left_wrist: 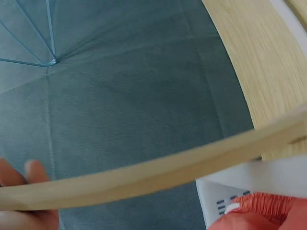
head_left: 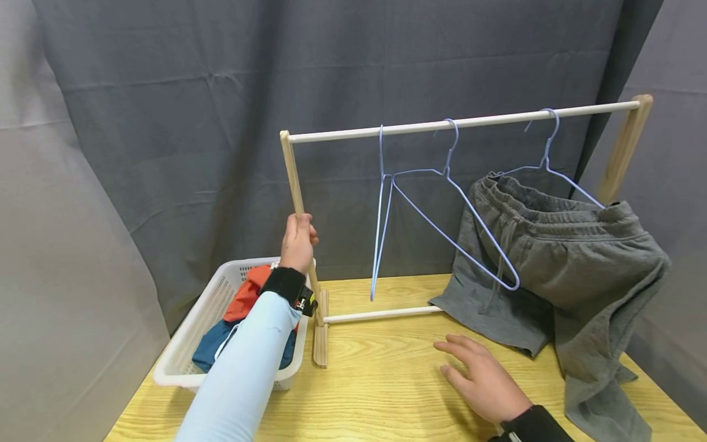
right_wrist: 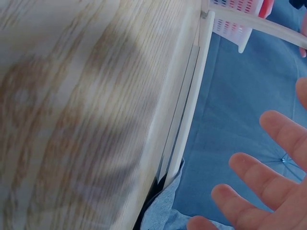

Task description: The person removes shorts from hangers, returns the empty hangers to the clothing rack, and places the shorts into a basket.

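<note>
My left hand [head_left: 298, 242] grips the left wooden post of a clothes rack [head_left: 342, 134]; the left wrist view shows fingers and thumb around the post [left_wrist: 144, 177]. Over the table, my right hand [head_left: 483, 380] holds nothing, its fingers spread in the right wrist view. Two light-blue hangers hang bare from the rail: one hanger [head_left: 378, 239] turned edge-on, another hanger [head_left: 486, 230] beside it. Further right, a third hanger [head_left: 571, 178] carries grey sweatpants [head_left: 585, 252], whose legs drape down onto the table.
Left of the rack stands a white plastic basket [head_left: 166, 368] holding an orange garment [head_left: 248, 293] and a dark-blue one [head_left: 212, 345]. The rack's lower bar [head_left: 381, 315] runs just above the wooden table [head_left: 359, 393]. Grey cloth [head_left: 166, 123] hangs behind.
</note>
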Available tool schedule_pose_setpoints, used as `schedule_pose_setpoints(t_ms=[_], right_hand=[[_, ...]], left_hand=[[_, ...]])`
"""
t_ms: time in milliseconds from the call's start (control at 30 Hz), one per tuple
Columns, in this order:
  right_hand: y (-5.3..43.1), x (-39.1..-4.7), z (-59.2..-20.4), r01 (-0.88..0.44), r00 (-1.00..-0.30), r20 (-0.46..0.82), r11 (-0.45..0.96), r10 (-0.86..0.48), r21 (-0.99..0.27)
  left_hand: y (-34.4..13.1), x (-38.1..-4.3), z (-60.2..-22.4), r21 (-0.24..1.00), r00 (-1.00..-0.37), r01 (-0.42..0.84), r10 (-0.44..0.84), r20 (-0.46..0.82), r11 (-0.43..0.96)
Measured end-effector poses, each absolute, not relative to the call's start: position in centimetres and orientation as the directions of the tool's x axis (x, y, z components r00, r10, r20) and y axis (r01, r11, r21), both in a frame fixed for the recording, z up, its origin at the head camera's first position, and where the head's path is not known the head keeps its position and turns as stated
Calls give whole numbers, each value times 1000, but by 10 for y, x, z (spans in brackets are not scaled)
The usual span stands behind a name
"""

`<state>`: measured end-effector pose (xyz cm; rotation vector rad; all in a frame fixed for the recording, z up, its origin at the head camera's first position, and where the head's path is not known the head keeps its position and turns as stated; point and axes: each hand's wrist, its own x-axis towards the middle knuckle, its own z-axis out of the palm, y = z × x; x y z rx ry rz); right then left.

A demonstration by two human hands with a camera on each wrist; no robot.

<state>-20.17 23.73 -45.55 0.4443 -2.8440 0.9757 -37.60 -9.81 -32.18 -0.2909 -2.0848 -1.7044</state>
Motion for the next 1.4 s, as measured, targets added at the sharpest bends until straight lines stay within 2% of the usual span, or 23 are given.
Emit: schedule_pose_setpoints(t_ms=[300,533,933,1200,1400], right_hand=[[239,-202,-457,-310,-951,200,750,-237,-585],[241,-202,-455,-317,-948,212,756,-237,-572],[257,-196,-445,-344,-930,312,764,-196,-546],[280,-197,-425,-359,-911,369,797,-185,-487],[299,-198,-403,-413,-880,418,799,-227,-436]], left_hand=[[-99,-381,-328,848,-854,485,-93,512,215],[-98,-383,-327,858,-863,470,-95,496,207],[-100,-385,-330,869,-875,447,-96,474,215],[-99,-385,-332,870,-873,444,-113,474,215],[-98,-385,-331,864,-867,459,-106,486,209]])
